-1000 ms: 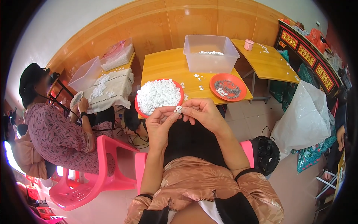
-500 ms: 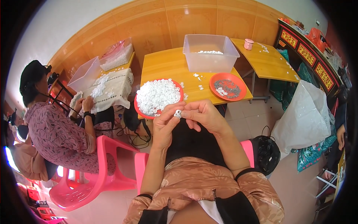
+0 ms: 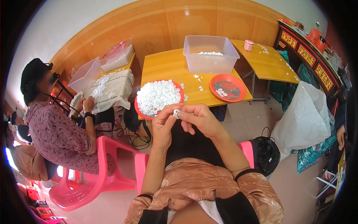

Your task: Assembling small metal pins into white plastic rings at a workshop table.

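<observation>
A small white plastic piece with holes (image 3: 176, 113) is pinched between my two hands, just above my lap. My left hand (image 3: 165, 121) grips it between thumb and fingers. On its other side, my right hand (image 3: 199, 118) presses the piece with thumb and forefinger. Just beyond my left hand stands a red plate (image 3: 136, 105) heaped with white plastic pieces (image 3: 158, 96). Farther right, an orange-red plate (image 3: 242, 85) holds small grey metal parts (image 3: 232, 89) and a few white pieces.
A clear plastic bin (image 3: 210, 64) stands on the yellow table (image 3: 160, 65), with loose white pieces near it. At left a co-worker (image 3: 63, 134) handles similar pieces by a pink chair (image 3: 102, 171). A white sack (image 3: 304, 115) leans at right beside a black bag (image 3: 265, 155).
My right thumb and forefinger have shifted slightly left over the white piece, covering more of it. Both hands still hold it, and the plates have stayed in place.
</observation>
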{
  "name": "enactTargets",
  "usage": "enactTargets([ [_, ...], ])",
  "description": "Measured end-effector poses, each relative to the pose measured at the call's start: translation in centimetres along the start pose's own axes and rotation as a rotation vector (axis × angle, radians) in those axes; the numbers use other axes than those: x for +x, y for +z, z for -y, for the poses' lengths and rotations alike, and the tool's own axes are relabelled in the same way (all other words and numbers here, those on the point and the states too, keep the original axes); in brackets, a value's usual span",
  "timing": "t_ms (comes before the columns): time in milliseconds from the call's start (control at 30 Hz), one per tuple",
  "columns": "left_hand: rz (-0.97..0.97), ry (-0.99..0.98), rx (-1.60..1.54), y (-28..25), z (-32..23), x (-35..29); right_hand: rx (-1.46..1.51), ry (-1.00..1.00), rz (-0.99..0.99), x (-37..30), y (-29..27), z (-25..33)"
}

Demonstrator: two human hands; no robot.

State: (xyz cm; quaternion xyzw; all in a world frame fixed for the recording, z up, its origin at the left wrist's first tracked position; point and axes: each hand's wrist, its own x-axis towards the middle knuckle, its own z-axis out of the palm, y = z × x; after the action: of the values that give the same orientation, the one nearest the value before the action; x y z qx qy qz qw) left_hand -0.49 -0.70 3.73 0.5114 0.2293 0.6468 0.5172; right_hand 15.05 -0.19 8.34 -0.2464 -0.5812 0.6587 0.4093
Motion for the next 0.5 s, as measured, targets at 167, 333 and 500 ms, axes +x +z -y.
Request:
enactTargets([
  [167,-0.003,0.052,0.122,-0.1,-0.5,0.1,-0.082,-0.043,0.023,0.2,0.1,-0.7],
  [333,-0.077,-0.004,-0.060,-0.2,0.1,-0.1,-0.640,-0.455,-0.114,0.5,1.3,-1.4],
  [500,-0.079,0.042,-0.094,0.0,0.4,-0.3,-0.967,-0.614,-0.200,0.6,1.6,-1.8],
])
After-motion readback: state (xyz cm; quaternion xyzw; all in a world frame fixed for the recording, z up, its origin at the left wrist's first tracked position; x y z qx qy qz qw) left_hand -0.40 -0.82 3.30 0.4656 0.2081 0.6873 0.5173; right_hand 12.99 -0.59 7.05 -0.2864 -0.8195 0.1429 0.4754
